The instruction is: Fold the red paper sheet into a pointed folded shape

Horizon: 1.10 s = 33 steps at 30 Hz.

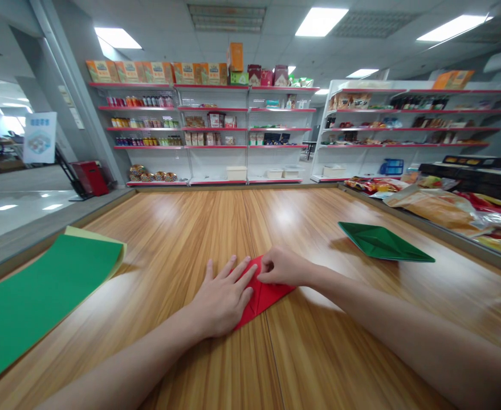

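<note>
A folded piece of red paper (264,295) lies flat on the wooden table, with crease lines on its surface. My left hand (225,296) rests on its left side, palm down with the fingers spread. My right hand (285,266) touches the upper part of the paper, fingers curled and thumb against the index finger. Whether a bit of paper is pinched between them is hidden. Beyond my right forearm lies a folded green paper shape (385,242), pointed at both ends.
Green paper sheets (49,302) over yellowish ones lie at the table's left, corners curling up. Packaged snacks (442,208) and black boxes (481,171) stand along the right edge. A raised rim borders the wooden table (182,228). Shelves of goods (216,125) stand behind.
</note>
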Each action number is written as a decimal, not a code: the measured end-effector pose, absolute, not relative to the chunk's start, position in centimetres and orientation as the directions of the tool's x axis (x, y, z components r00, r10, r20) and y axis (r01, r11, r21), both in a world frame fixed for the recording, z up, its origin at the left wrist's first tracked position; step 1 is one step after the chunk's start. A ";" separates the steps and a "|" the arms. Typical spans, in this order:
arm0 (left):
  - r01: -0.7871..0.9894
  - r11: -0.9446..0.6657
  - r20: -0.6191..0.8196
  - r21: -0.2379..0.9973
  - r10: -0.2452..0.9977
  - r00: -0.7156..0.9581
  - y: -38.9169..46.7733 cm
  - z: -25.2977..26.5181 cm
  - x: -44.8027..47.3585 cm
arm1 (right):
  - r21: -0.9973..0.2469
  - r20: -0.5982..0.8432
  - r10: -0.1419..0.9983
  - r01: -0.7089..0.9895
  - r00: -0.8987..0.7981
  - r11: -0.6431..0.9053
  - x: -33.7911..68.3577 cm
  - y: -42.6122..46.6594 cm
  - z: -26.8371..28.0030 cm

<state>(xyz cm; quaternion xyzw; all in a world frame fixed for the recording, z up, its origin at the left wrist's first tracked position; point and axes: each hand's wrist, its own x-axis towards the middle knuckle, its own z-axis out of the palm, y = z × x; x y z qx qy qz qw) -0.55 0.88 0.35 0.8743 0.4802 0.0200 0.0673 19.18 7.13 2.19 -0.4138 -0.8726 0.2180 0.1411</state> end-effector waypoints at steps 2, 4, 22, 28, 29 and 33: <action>0.836 -0.532 -0.031 0.136 0.841 0.541 0.9 0.4 -0.6 | -0.588 0.008 0.717 0.577 -0.697 0.567 19.1 6.7 2.4; 0.829 -0.543 -0.028 0.133 0.834 0.550 0.9 0.5 -0.6 | -0.682 -0.064 0.660 0.516 -0.749 0.519 19.0 6.3 2.4; 0.822 -0.554 -0.021 0.128 0.828 0.561 1.0 0.3 -0.7 | -0.844 -0.243 0.522 0.443 -0.818 0.301 18.6 5.2 1.5; 0.815 -0.569 -0.024 0.111 0.818 0.575 1.1 0.0 -0.8 | -0.843 -0.256 0.532 0.456 -0.807 0.286 18.4 5.1 1.7; 0.815 -0.569 -0.027 0.108 0.818 0.575 1.1 0.1 -0.8 | -0.845 -0.260 0.534 0.457 -0.805 0.277 18.4 5.1 1.7; 0.818 -0.568 -0.049 0.093 0.818 0.574 1.0 0.4 -0.7 | -0.863 -0.296 0.525 0.459 -0.798 0.211 18.4 5.4 1.7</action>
